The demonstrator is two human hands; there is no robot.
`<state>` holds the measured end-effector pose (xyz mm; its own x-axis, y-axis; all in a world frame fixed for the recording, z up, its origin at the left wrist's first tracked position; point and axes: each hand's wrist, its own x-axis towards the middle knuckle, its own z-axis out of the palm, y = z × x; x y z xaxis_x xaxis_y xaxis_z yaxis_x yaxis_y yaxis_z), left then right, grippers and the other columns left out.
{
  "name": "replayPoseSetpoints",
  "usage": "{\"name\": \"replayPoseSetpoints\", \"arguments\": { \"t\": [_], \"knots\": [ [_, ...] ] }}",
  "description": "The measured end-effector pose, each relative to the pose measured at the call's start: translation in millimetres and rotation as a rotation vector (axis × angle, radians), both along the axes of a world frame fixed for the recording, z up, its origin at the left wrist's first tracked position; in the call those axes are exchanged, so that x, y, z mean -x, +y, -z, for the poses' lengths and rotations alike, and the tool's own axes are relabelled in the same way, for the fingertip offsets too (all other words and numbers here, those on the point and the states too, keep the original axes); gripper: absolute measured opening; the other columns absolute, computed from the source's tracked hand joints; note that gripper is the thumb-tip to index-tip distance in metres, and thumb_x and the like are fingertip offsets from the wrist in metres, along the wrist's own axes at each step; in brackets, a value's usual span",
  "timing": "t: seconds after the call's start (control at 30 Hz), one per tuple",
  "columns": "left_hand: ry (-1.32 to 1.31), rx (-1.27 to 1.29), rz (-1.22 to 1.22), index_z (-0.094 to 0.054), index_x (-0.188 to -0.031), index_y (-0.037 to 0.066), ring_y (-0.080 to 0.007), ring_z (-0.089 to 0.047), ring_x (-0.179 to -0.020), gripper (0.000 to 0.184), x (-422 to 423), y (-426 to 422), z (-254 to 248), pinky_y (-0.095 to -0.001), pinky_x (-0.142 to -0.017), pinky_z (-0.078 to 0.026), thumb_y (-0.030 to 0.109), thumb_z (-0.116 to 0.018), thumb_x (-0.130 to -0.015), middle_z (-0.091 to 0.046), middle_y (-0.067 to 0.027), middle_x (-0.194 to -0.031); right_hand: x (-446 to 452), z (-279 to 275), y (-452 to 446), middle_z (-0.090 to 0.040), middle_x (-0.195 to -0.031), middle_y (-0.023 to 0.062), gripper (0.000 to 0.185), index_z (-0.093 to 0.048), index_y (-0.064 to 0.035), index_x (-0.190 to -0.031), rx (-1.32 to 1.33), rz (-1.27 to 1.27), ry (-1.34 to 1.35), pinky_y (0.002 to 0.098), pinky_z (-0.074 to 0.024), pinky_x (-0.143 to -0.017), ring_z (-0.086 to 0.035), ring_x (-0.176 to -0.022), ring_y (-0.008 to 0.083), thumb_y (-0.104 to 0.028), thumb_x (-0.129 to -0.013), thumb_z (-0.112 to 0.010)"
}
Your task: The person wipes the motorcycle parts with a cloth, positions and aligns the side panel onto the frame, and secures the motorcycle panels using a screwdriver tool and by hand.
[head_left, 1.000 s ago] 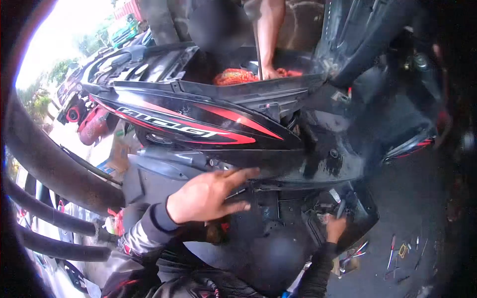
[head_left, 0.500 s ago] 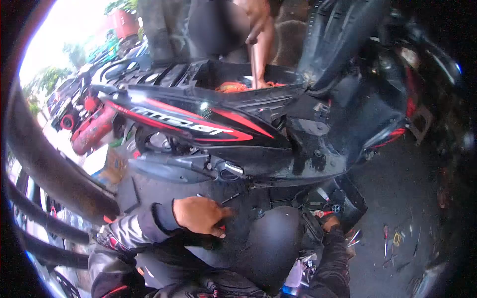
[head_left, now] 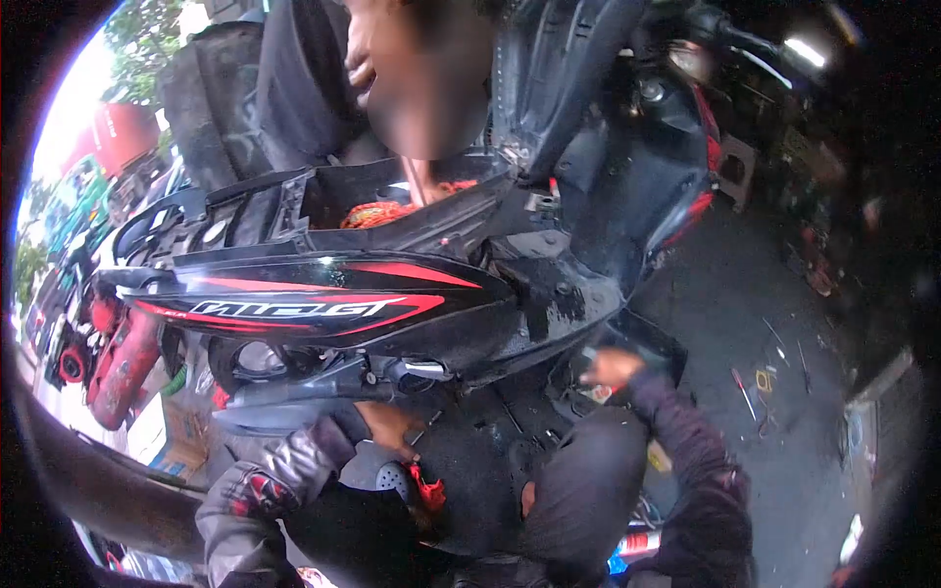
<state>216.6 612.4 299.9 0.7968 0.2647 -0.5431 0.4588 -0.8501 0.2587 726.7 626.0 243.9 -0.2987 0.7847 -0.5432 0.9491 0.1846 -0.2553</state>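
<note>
A black scooter with a red-striped side panel (head_left: 323, 306) lies across the view. My left hand (head_left: 390, 427) is low in front of it, fingers pointing down, near a thin tool on the floor and just above a red cloth (head_left: 428, 488). Whether it holds anything is hidden. At the black tray (head_left: 647, 345) below the footboard is my right hand (head_left: 613, 367), its fingers blurred over the tray's left part; their grip is unclear. Another person's hand (head_left: 426, 191) reaches into the open seat compartment (head_left: 323, 201), beside an orange-red cloth (head_left: 377, 214).
Several tools, among them a red-handled screwdriver (head_left: 744, 392), lie on the dark floor at right. Thick curved bars (head_left: 118, 500) cross the lower left. A red tank (head_left: 124, 377) and a cardboard box (head_left: 178, 446) stand at the left.
The view has swung right, so the scooter appears further left. My left hand has lowered beside the red cloth, its fingers now pointing down. My right hand has shifted across the tray.
</note>
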Motion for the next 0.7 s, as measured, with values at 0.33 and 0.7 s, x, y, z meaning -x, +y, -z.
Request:
{"name": "replayPoseSetpoints", "arguments": {
  "t": [0.33, 0.7],
  "knots": [
    [-0.252, 0.15, -0.149, -0.052, -0.13, 0.007, -0.0419, -0.068, -0.093, 0.065, -61.0, -13.8, 23.7, -0.0482, -0.084, -0.053, 0.052, -0.072, -0.087, -0.069, -0.0244, -0.098, 262.9, -68.7, -6.2, -0.072, -0.092, 0.0211, 0.074, -0.071, 0.0023, -0.096, 0.203, -0.676, 0.163, 0.0443, -0.0526, -0.08, -0.07, -0.091, 0.0334, -0.071, -0.082, -0.066],
    [-0.407, 0.07, -0.424, -0.057, -0.108, 0.003, -0.0394, -0.066, -0.088, 0.049, -7.4, -8.4, -4.0, -0.0474, -0.08, -0.051, 0.047, -0.069, -0.09, -0.067, -0.0224, -0.093, 303.7, -56.6, 33.4, -0.068, -0.074, 0.0206, 0.057, -0.071, -0.0003, -0.08, 0.017, -0.67, 0.436, 0.0459, -0.0492, -0.067, -0.066, -0.07, 0.0344, -0.055, -0.092, -0.061]
  ]
}}
